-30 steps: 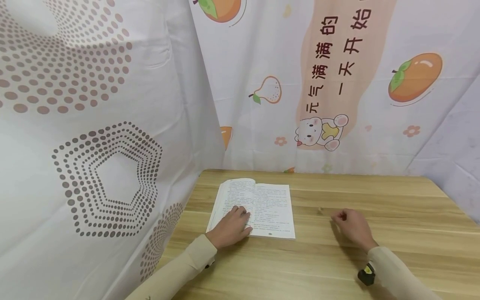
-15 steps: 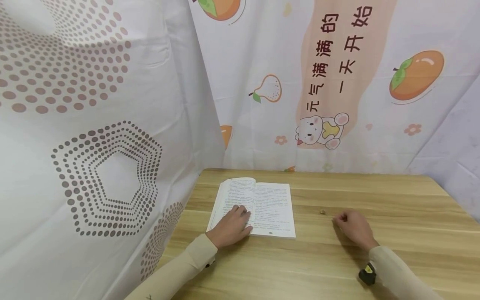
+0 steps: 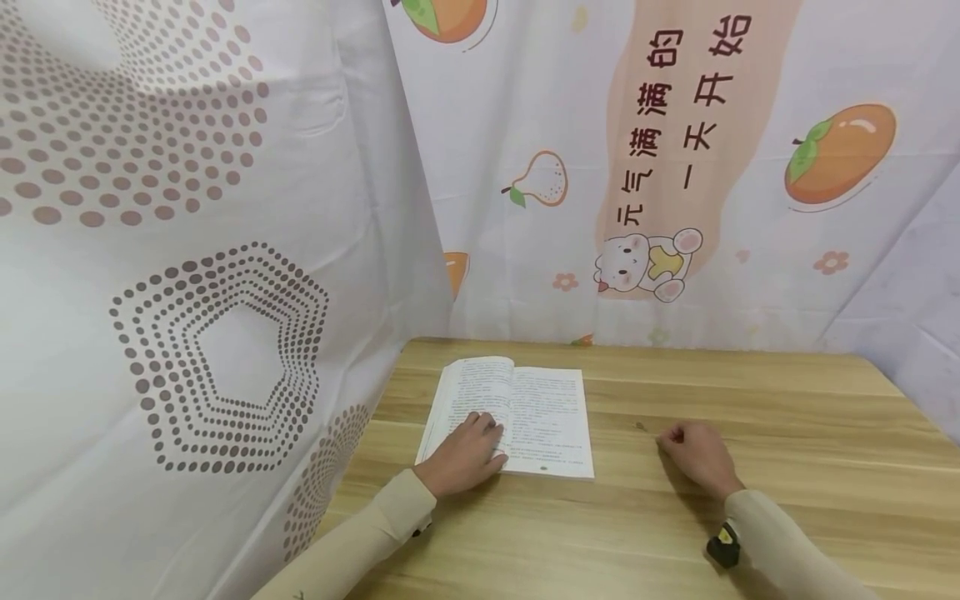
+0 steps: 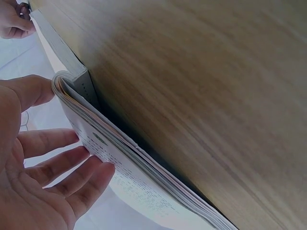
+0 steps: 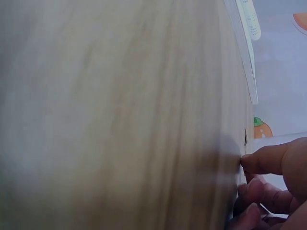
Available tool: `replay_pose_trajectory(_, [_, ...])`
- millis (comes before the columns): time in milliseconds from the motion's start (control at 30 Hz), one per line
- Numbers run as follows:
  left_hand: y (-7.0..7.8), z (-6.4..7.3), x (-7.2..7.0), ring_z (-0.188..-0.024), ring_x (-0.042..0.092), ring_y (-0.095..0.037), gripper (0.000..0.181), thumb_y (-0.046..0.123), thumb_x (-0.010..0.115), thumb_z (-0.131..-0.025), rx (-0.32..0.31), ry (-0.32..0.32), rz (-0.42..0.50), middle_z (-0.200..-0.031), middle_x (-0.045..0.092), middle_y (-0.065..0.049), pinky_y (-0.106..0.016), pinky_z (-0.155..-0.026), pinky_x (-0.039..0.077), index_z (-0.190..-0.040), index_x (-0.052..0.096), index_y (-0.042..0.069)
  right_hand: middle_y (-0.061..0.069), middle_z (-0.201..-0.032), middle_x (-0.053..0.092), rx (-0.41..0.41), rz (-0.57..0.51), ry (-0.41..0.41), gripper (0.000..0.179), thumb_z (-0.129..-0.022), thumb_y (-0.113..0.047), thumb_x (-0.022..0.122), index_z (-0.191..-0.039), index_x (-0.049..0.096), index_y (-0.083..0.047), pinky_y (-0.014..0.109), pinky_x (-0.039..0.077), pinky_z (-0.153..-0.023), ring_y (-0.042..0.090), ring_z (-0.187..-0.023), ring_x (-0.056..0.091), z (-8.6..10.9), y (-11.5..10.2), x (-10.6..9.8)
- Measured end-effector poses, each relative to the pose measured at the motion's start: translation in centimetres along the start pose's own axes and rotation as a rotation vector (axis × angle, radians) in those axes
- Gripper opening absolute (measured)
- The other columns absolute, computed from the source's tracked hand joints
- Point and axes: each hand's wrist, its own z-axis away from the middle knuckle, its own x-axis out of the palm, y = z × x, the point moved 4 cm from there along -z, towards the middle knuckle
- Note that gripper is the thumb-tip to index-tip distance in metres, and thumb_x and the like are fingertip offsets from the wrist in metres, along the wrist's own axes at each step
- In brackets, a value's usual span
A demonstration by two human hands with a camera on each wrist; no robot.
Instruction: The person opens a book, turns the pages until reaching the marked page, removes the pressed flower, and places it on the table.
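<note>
An open paperback book (image 3: pixel 546 417) lies on the wooden table, thicker on its left side. My left hand (image 3: pixel 461 454) rests on its left page near the spine. In the left wrist view the fingers (image 4: pixel 72 179) lie against the printed page and the thumb (image 4: pixel 36 91) touches the lower edge by the fold. To the right of the book, my right hand (image 3: pixel 699 454) pinches a very thin stick with a small brown tip (image 3: pixel 640 426), which points left toward the book. In the right wrist view thumb and fingers are close over the table; the dark tip (image 5: pixel 245 137) shows beyond them.
The wooden table (image 3: pixel 585 542) reaches back to a white curtain (image 3: pixel 517 275) printed with fruit and characters. Another curtain (image 3: pixel 360 233), with dotted patterns, hangs along the left table edge. A black device (image 3: pixel 723 546) sits at the right cuff.
My right hand has shifted slightly left, with the thin stick still pinched, and its small brown tip has turned. The left hand stays on the book.
</note>
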Motion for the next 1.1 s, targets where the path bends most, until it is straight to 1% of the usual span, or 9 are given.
replay_pose_trajectory(133, [0.0, 0.1, -0.2, -0.104, 0.057, -0.024, 0.045, 0.035, 0.065, -0.1, -0.001, -0.003, 0.0, -0.12, 0.063, -0.013, -0.032, -0.087, 0.052, -0.128, 0.068, -0.001, 0.001, -0.077, 0.063, 0.016, 0.005, -0.013, 0.015, -0.095, -0.016, 0.066, -0.085, 0.071, -0.006, 0.033, 0.04, -0.059, 0.017, -0.066, 0.049, -0.1, 0.1, 0.2])
replay_pose_trajectory(267, [0.1, 0.2, -0.4, -0.103, 0.057, -0.024, 0.045, 0.035, 0.065, -0.101, 0.004, 0.0, -0.009, -0.12, 0.063, -0.013, -0.032, -0.087, 0.052, -0.128, 0.068, 0.0, 0.002, -0.077, 0.063, 0.012, 0.004, -0.019, 0.014, -0.095, -0.017, 0.065, -0.086, 0.071, -0.007, 0.033, 0.039, -0.059, 0.017, -0.066, 0.049, 0.0, -0.1, 0.1])
replay_pose_trajectory(433, [0.0, 0.3, -0.5, -0.104, 0.058, -0.024, 0.047, 0.037, 0.064, -0.102, 0.026, 0.008, -0.011, -0.121, 0.063, -0.013, -0.033, -0.088, 0.052, -0.129, 0.068, -0.001, 0.002, -0.081, 0.066, 0.011, -0.014, -0.04, 0.015, -0.096, -0.017, 0.066, -0.093, 0.073, -0.004, 0.033, 0.042, -0.059, 0.017, -0.069, 0.052, 0.2, -0.4, 0.0])
replay_pose_trajectory(567, [-0.2, 0.4, -0.3, -0.105, 0.057, -0.024, 0.053, 0.043, 0.063, -0.102, 0.042, -0.003, -0.012, -0.123, 0.063, -0.013, -0.033, -0.089, 0.051, -0.131, 0.066, -0.001, 0.004, -0.084, 0.067, 0.002, -0.013, -0.051, 0.018, -0.097, -0.017, 0.066, -0.1, 0.073, 0.0, 0.034, 0.044, -0.061, 0.019, -0.072, 0.055, 0.3, -0.6, -0.2])
replay_pose_trajectory(667, [-0.3, 0.5, -0.3, -0.108, 0.057, -0.023, 0.062, 0.05, 0.065, -0.098, 0.043, -0.024, -0.008, -0.127, 0.062, -0.012, -0.032, -0.09, 0.051, -0.134, 0.064, 0.0, 0.007, -0.089, 0.069, -0.018, 0.003, -0.033, 0.02, -0.097, -0.017, 0.065, -0.104, 0.073, 0.001, 0.037, 0.047, -0.063, 0.021, -0.076, 0.059, 0.4, -0.8, -0.5])
replay_pose_trajectory(767, [-0.4, 0.7, -0.3, -0.11, 0.056, -0.023, 0.071, 0.053, 0.071, -0.091, 0.041, -0.048, 0.003, -0.13, 0.06, -0.011, -0.031, -0.091, 0.051, -0.137, 0.062, 0.0, 0.006, -0.091, 0.071, -0.038, 0.008, -0.007, 0.018, -0.097, -0.018, 0.067, -0.101, 0.074, -0.002, 0.037, 0.049, -0.065, 0.02, -0.078, 0.062, 0.5, -1.1, -0.5])
replay_pose_trajectory(867, [-0.5, 0.8, -0.4, -0.111, 0.055, -0.023, 0.074, 0.049, 0.079, -0.087, 0.043, -0.059, 0.006, -0.132, 0.059, -0.01, -0.03, -0.092, 0.051, -0.139, 0.06, 0.0, 0.004, -0.087, 0.072, -0.07, -0.012, 0.006, 0.013, -0.095, -0.018, 0.071, -0.093, 0.075, -0.006, 0.036, 0.049, -0.065, 0.018, -0.076, 0.061, 0.8, -1.8, -0.3])
replay_pose_trajectory(967, [-0.5, 0.9, -0.6, -0.111, 0.055, -0.023, 0.068, 0.039, 0.083, -0.087, 0.045, -0.058, 0.007, -0.132, 0.059, -0.01, -0.03, -0.092, 0.051, -0.139, 0.06, 0.001, 0.001, -0.084, 0.071, -0.117, -0.039, -0.007, 0.009, -0.092, -0.017, 0.076, -0.089, 0.076, -0.009, 0.035, 0.048, -0.065, 0.016, -0.075, 0.061, 1.2, -3.1, 0.4])
replay_pose_trajectory(1100, [-0.2, 1.0, -1.0, -0.112, 0.056, -0.024, 0.058, 0.025, 0.082, -0.09, 0.041, -0.046, 0.01, -0.132, 0.059, -0.011, -0.032, -0.091, 0.052, -0.138, 0.061, 0.002, 0.0, -0.087, 0.07, -0.144, -0.055, -0.078, 0.017, -0.093, -0.022, 0.077, -0.099, 0.077, -0.007, 0.036, 0.049, -0.068, 0.015, -0.078, 0.06, 1.6, -5.2, 1.9])
